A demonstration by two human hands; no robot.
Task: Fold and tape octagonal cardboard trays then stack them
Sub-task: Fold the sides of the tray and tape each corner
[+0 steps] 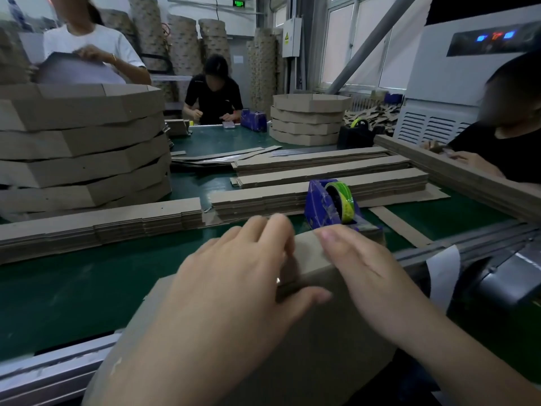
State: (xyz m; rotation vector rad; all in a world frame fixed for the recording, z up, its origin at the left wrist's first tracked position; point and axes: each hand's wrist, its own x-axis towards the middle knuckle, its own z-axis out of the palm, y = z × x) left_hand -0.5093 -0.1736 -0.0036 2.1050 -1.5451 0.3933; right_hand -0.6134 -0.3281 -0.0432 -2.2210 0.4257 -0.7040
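Note:
A brown cardboard tray piece (319,341) lies folded at the near edge of the green table, tilted toward me. My left hand (234,276) rests on top of it with fingers stretched forward and the thumb lying across the fold. My right hand (360,265) presses flat on the upper right part of the same piece, fingers straight. Just behind the hands stands a purple tape dispenser (322,206) with a green-yellow roll. A tall stack of finished octagonal trays (82,148) stands at the left.
Piles of flat cardboard strips (330,177) cross the green table (73,285). A second tray stack (307,121) and more dispensers stand at the far end. Three people work around the table; a metal rail (468,244) and a grey machine (468,83) lie right.

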